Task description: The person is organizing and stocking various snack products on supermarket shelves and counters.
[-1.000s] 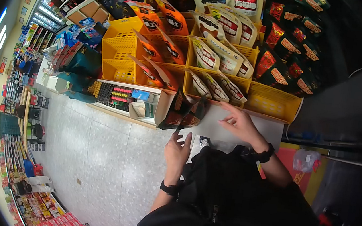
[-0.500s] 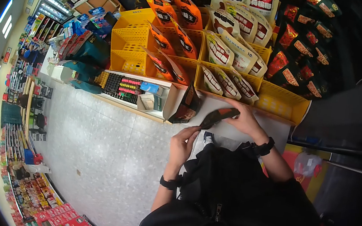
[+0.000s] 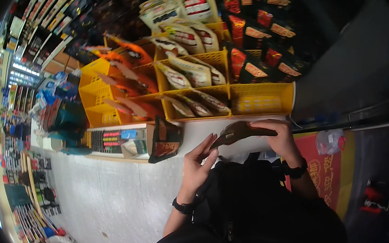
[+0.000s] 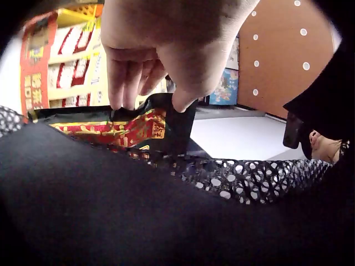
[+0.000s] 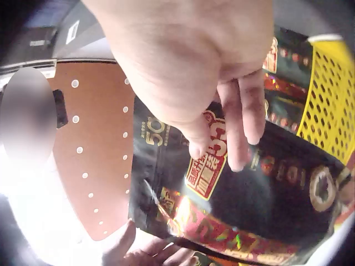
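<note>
A dark bag [image 3: 239, 132] spans the space between both hands in the head view. My left hand [image 3: 197, 170] pinches its left end; in the left wrist view the thumb and fingers of that hand [image 4: 172, 50] are at the edge of the black bag [image 4: 113, 130] with red and gold print. My right hand [image 3: 283, 141] holds the other end, and in the right wrist view the thumb and fingers of this hand [image 5: 194, 72] lie against the black bag [image 5: 260, 194]. A second dark bag [image 3: 167, 141] stands left of the hands.
Yellow baskets [image 3: 261, 99] hold cream bags [image 3: 188, 73] and orange bags [image 3: 130, 78] beyond the hands. More dark bags [image 3: 262, 31] fill the back right. A white display box [image 3: 140, 144] stands at left. A plastic bag [image 3: 330, 141] lies at right.
Both hands were apart from each other without the bag a second ago; now they hold it between them. The head view has turned, and the bag appears farther right and more spread than half a second ago.
</note>
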Demonstrator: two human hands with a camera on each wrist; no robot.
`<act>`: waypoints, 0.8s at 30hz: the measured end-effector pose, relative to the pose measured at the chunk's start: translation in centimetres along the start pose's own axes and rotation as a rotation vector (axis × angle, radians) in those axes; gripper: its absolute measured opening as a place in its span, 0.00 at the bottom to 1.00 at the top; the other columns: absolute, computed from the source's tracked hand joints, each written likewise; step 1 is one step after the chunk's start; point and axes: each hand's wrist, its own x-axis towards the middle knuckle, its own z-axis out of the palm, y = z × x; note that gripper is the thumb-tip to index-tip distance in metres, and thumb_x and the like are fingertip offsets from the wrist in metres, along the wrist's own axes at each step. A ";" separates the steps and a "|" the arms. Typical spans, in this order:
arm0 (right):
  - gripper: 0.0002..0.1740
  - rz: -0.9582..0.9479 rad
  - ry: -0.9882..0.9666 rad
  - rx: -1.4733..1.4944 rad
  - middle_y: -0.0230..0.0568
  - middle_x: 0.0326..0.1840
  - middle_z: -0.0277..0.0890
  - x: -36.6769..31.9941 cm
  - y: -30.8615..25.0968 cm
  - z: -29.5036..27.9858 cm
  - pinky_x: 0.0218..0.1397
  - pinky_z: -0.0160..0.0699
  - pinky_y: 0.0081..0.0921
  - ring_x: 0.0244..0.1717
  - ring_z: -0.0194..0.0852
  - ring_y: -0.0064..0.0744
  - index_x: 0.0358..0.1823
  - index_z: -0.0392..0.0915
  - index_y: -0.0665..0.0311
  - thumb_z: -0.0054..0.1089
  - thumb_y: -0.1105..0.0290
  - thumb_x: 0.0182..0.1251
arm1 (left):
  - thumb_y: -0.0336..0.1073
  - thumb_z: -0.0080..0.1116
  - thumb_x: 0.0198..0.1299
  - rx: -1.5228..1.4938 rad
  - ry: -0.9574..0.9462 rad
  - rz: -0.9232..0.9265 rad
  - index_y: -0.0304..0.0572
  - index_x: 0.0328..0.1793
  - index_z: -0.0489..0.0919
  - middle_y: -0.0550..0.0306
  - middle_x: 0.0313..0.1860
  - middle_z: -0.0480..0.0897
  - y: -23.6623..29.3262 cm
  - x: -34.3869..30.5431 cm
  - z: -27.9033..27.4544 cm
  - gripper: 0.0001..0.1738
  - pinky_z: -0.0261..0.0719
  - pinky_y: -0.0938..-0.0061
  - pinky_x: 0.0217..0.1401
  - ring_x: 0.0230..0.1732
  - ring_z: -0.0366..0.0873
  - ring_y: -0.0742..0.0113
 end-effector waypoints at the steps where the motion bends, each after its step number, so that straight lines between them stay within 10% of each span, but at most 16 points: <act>1: 0.23 0.001 0.023 -0.004 0.46 0.52 0.87 -0.4 0.1 -1.0 0.50 0.87 0.25 0.51 0.87 0.35 0.49 0.87 0.67 0.57 0.91 0.53 | 0.32 0.63 0.67 -0.005 -0.049 0.004 0.28 0.73 0.70 0.41 0.66 0.79 0.6 1.0 1.1 0.30 0.75 0.66 0.69 0.65 0.79 0.61; 7: 0.21 -0.157 0.452 -0.097 0.45 0.55 0.85 -2.0 3.5 -4.3 0.61 0.80 0.28 0.56 0.84 0.33 0.53 0.84 0.71 0.62 0.89 0.56 | 0.38 0.66 0.64 0.159 -0.336 0.093 0.23 0.76 0.63 0.32 0.70 0.74 -0.1 6.9 8.1 0.40 0.66 0.63 0.75 0.75 0.69 0.50; 10: 0.23 -0.028 0.541 -0.070 0.44 0.55 0.86 -2.0 6.4 -5.0 0.54 0.83 0.25 0.54 0.86 0.33 0.54 0.84 0.65 0.56 0.89 0.59 | 0.43 0.63 0.68 -0.097 -0.321 0.115 0.15 0.80 0.43 0.24 0.76 0.61 -1.1 9.7 11.8 0.51 0.66 0.63 0.75 0.78 0.62 0.43; 18: 0.18 0.252 0.542 -0.039 0.39 0.45 0.86 -3.4 12.4 -4.5 0.34 0.79 0.19 0.38 0.87 0.22 0.64 0.79 0.63 0.55 0.75 0.76 | 0.47 0.54 0.74 -0.206 -0.437 -0.064 0.25 0.83 0.36 0.33 0.82 0.56 -4.9 15.0 14.4 0.50 0.49 0.70 0.81 0.83 0.52 0.55; 24: 0.17 0.219 0.723 -0.061 0.43 0.45 0.88 -3.5 8.2 -4.2 0.27 0.74 0.19 0.28 0.80 0.14 0.60 0.81 0.65 0.61 0.78 0.71 | 0.48 0.56 0.73 -0.036 -0.364 -0.102 0.29 0.84 0.39 0.27 0.79 0.60 -4.7 13.9 14.3 0.50 0.60 0.67 0.78 0.79 0.61 0.49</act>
